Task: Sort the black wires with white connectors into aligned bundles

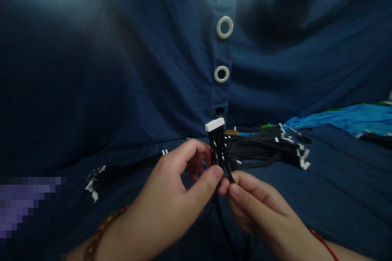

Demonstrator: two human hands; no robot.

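Note:
My left hand (174, 195) and my right hand (260, 208) meet low in the middle, both pinched on a bunch of thin black wires (221, 155) that stands upright between them. A white plastic connector (214, 124) caps the top of that bunch. My left thumb and forefinger close on the wires from the left, and my right fingertips grip them from the right, just below. A beaded bracelet circles my left wrist and a red cord circles my right.
A dark blue cloth (122, 69) with white eyelet rings (225, 27) covers the surface and hangs behind. Bundles of black wires with white ends lie at the right (275, 147) and left (122, 171). Bright blue fabric (346, 118) lies at the far right.

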